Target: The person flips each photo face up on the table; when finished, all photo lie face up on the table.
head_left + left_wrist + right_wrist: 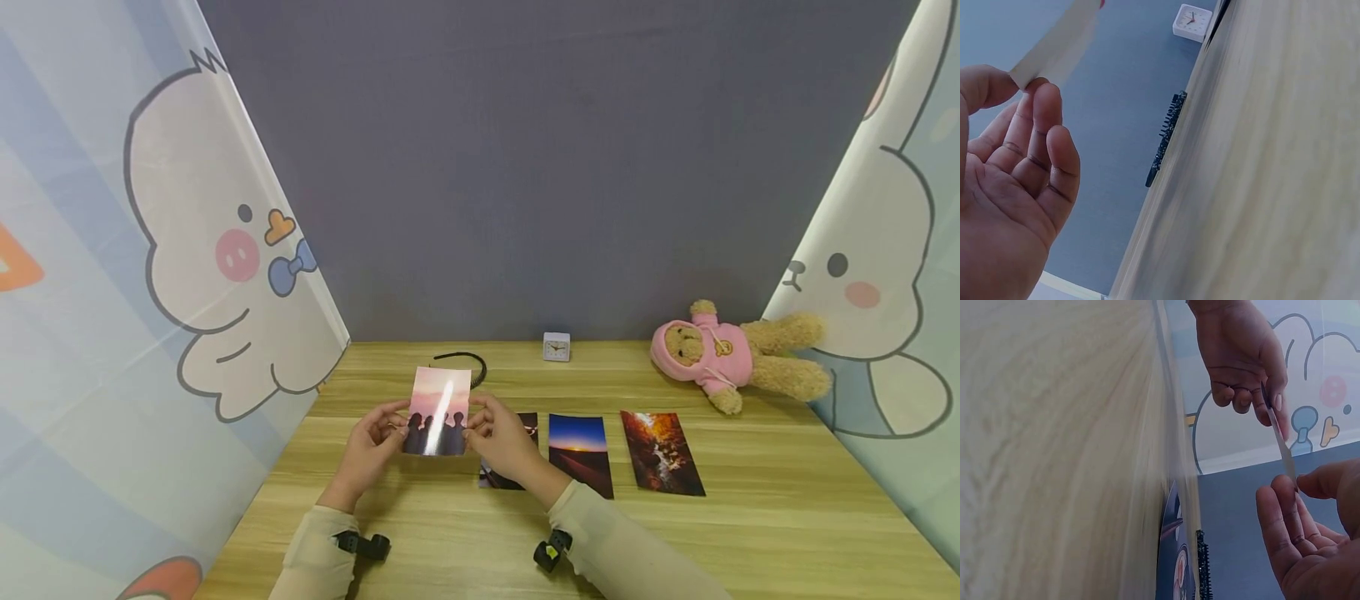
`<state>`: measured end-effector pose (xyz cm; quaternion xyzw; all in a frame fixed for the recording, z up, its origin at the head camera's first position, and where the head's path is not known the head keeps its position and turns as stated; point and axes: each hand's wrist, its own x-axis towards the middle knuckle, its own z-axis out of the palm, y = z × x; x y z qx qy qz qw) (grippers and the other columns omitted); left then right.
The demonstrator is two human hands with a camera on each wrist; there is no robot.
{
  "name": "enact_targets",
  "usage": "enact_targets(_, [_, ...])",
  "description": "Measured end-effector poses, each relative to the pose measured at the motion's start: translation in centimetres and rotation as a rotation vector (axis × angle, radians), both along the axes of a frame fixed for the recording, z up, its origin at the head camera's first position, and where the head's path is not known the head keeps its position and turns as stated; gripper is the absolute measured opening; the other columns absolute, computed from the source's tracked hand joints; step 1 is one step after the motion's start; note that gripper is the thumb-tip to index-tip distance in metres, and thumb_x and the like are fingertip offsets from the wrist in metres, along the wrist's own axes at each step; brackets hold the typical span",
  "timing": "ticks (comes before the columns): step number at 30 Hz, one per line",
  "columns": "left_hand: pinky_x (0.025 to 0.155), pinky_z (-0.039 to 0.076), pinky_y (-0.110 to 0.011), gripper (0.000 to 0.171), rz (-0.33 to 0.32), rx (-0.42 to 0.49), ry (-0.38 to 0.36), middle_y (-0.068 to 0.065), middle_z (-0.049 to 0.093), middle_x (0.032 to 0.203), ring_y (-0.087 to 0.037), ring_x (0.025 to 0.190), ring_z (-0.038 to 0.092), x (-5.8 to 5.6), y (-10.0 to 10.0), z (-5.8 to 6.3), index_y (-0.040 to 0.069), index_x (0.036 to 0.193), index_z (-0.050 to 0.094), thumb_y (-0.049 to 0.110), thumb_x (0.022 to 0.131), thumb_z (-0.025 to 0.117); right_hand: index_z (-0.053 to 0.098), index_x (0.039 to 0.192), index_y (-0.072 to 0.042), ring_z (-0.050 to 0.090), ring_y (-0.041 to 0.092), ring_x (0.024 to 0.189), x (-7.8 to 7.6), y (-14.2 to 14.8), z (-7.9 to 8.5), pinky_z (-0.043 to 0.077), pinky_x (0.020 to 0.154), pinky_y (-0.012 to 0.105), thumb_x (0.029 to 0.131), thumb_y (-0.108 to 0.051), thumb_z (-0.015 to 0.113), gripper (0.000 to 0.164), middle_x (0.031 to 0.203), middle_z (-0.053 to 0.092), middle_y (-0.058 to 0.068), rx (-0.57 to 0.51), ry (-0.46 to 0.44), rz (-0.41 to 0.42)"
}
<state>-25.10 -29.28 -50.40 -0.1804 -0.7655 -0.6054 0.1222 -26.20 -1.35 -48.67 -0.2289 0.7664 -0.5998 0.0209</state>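
Both hands hold up a photo print [437, 412] above the table, showing dark silhouettes of people against a pink sky, with a bright glare streak down it. The left hand [372, 446] pinches its left edge between thumb and fingers. At the right edge, the right hand [504, 440] pinches it the same way. In the left wrist view the pale print [1060, 47] is seen nearly edge-on. Below the right hand lies a dark photo [530, 427], partly covered by that hand and forearm. Beside it are a sunset road photo [580, 450] and an autumn stream photo [663, 452].
A black toothed headband [480, 367] lies behind the held print. Further back stands a small white clock [557, 347]. A teddy bear in a pink hoodie [727, 350] lies at the right rear. Cartoon-printed curtains and a grey backdrop [510, 183] bound the wooden table [442, 533].
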Motion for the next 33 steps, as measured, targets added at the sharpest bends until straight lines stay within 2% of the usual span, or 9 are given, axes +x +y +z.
enact_targets(4, [0.064,0.058,-0.035,0.039,0.004,0.005,-0.014,-0.023,0.067,0.103,-0.014,0.075,0.064,0.0,-0.1,0.0,-0.001,0.139,0.062,-0.005,0.1,0.066,0.052,0.149,-0.006,0.069,0.02,0.081,0.0,0.0,-0.2,0.056,0.066,0.027,0.099,-0.005,0.071,0.053,0.104,0.07,0.003,-0.003,-0.004,0.013])
enact_targets(6, [0.064,0.059,-0.037,0.039,0.0,-0.004,-0.026,-0.022,0.067,0.103,-0.014,0.074,0.064,0.1,-0.2,0.0,0.0,0.139,0.062,-0.004,0.1,0.066,0.053,0.149,-0.007,0.07,0.025,0.081,0.0,0.0,-0.3,0.057,0.065,0.03,0.1,-0.006,0.071,0.052,0.104,0.071,0.005,-0.018,-0.03,0.019])
enact_targets(10, [0.064,0.058,-0.034,0.04,-0.021,-0.032,-0.048,-0.02,0.067,0.102,-0.013,0.073,0.063,0.3,-0.4,0.0,0.002,0.141,0.061,0.0,0.101,0.066,0.053,0.149,-0.007,0.07,0.037,0.08,0.0,-0.1,-0.5,0.061,0.064,0.044,0.102,-0.008,0.07,0.05,0.102,0.07,0.01,-0.102,-0.143,0.052])
enact_targets(12, [0.065,0.057,-0.031,0.04,-0.032,-0.039,-0.056,-0.019,0.067,0.102,-0.013,0.074,0.063,0.4,-0.6,-0.1,0.002,0.142,0.06,0.003,0.103,0.066,0.052,0.15,-0.007,0.07,0.038,0.078,0.0,-0.1,-0.5,0.061,0.064,0.048,0.102,-0.009,0.069,0.051,0.1,0.07,0.012,-0.148,-0.209,0.075])
enact_targets(17, [0.064,0.056,-0.032,0.04,-0.041,-0.063,-0.081,-0.02,0.068,0.099,-0.013,0.072,0.063,0.4,-1.1,-0.4,0.001,0.143,0.059,0.006,0.103,0.067,0.048,0.153,-0.008,0.068,0.028,0.072,0.1,0.0,-0.6,0.059,0.059,0.038,0.102,-0.009,0.069,0.055,0.101,0.069,0.012,-0.156,-0.289,0.119])
enact_targets(21, [0.063,0.057,-0.034,0.039,-0.036,-0.105,-0.123,-0.017,0.069,0.096,-0.013,0.07,0.061,0.3,-1.2,-0.6,0.0,0.14,0.061,0.006,0.103,0.068,0.044,0.156,-0.006,0.066,0.024,0.069,0.2,0.0,-0.8,0.057,0.056,0.033,0.1,-0.007,0.07,0.061,0.101,0.069,0.012,-0.116,-0.303,0.141])
enact_targets(25, [0.063,0.056,-0.031,0.04,-0.039,-0.119,-0.164,-0.016,0.068,0.094,-0.015,0.07,0.062,0.2,-1.1,-0.6,-0.004,0.139,0.061,0.005,0.101,0.069,0.041,0.158,-0.005,0.064,0.024,0.068,0.1,0.2,-1.1,0.058,0.054,0.034,0.097,-0.005,0.074,0.069,0.101,0.068,0.012,-0.064,-0.309,0.156])
enact_targets(33, [0.055,0.056,-0.035,0.042,-0.052,-0.174,-0.248,-0.016,0.067,0.093,-0.034,0.07,0.066,0.0,-1.0,-0.3,0.0,0.143,0.059,0.009,0.102,0.069,0.041,0.157,-0.003,0.065,0.026,0.07,0.0,0.4,-1.2,0.058,0.052,0.036,0.095,-0.007,0.078,0.072,0.102,0.068,0.01,0.0,-0.298,0.136])
